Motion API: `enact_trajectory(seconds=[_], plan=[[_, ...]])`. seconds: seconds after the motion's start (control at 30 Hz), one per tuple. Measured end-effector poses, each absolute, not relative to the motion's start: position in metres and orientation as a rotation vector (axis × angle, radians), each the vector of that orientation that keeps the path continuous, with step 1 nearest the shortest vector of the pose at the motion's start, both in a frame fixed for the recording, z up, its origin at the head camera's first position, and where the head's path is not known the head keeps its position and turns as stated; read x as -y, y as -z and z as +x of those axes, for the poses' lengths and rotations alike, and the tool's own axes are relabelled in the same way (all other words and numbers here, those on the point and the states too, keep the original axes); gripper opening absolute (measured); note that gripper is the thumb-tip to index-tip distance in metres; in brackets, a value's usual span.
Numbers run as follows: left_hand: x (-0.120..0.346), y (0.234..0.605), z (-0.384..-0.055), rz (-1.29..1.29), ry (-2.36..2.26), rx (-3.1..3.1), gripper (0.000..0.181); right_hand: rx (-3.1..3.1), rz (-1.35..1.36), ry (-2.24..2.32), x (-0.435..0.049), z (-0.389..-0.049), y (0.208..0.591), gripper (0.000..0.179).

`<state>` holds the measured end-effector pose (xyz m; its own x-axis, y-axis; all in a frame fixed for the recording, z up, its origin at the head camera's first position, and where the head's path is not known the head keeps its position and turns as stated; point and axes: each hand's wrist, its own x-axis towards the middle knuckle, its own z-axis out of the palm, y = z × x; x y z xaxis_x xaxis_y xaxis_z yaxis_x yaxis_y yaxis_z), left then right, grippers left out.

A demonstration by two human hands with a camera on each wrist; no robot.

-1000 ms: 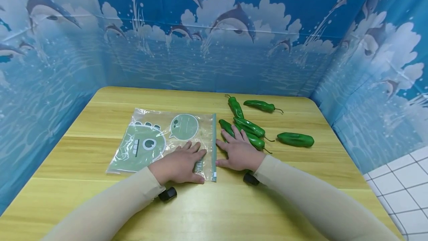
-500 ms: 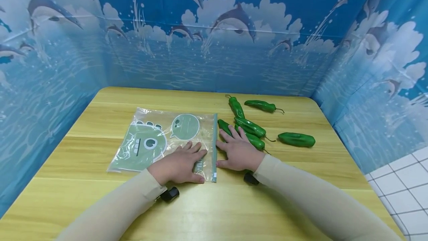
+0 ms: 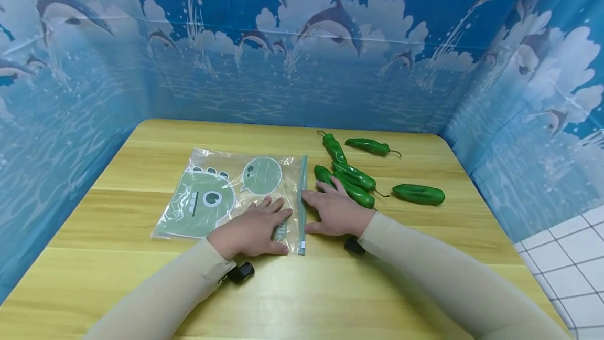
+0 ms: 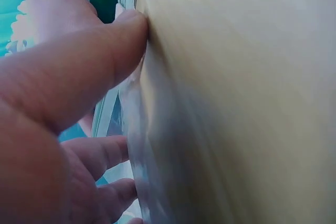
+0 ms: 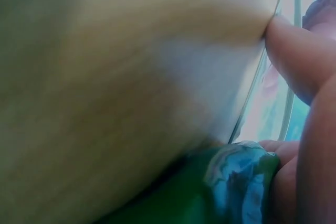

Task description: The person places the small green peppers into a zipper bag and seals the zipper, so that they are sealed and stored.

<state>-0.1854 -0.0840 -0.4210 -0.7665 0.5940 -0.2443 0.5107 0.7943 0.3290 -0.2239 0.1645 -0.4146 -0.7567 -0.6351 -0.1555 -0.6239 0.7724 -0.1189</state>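
Observation:
A clear zip bag (image 3: 222, 164) with green cartoon prints lies flat, its green zip edge (image 3: 302, 172) to the right. My left hand (image 3: 252, 229) rests spread on the bag's lower right part. In the left wrist view its thumb (image 4: 100, 51) lies along the plastic. Beside the zip edge, my right hand (image 3: 341, 215) touches it with a fairly straight index finger, and its thumb is at the edge lower down. The other fingers overlap the nearest green pepper (image 3: 362, 198). That pepper (image 5: 168, 198) shows large and shiny under the fingers in the right wrist view.
A second pepper (image 3: 355, 176) lies against the nearest one, with another pepper (image 3: 334, 149) behind. Farther out lie a pepper (image 3: 368, 145) at the back and a pepper (image 3: 418, 194) at the right. A dolphin-print curtain (image 3: 292, 88) encloses the wooden table (image 3: 302, 298).
My right index finger has shifted left onto the zip edge, and the other fingers have drawn back, baring more of the nearest pepper. The left hand stays in place on the bag.

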Motion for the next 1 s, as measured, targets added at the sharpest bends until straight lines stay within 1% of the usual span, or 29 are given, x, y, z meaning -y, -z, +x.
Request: enact_trajectory(seconds=[0.33, 0.8, 1.0], plan=[[0.078, 0.415, -0.177, 0.882, -0.371, -2.695, 0.079, -2.763, -0.982, 0.134, -0.166, -0.223, 0.416, 0.089], [0.083, 0.416, -0.172, 0.909, -0.455, -2.704, 0.072, -2.750, -0.953, 0.125, -0.165, -0.223, 0.416, 0.094], [0.085, 0.417, -0.170, 0.919, -0.526, -2.737, 0.062, -2.742, -0.948, 0.119, -0.164, -0.221, 0.415, 0.094]])
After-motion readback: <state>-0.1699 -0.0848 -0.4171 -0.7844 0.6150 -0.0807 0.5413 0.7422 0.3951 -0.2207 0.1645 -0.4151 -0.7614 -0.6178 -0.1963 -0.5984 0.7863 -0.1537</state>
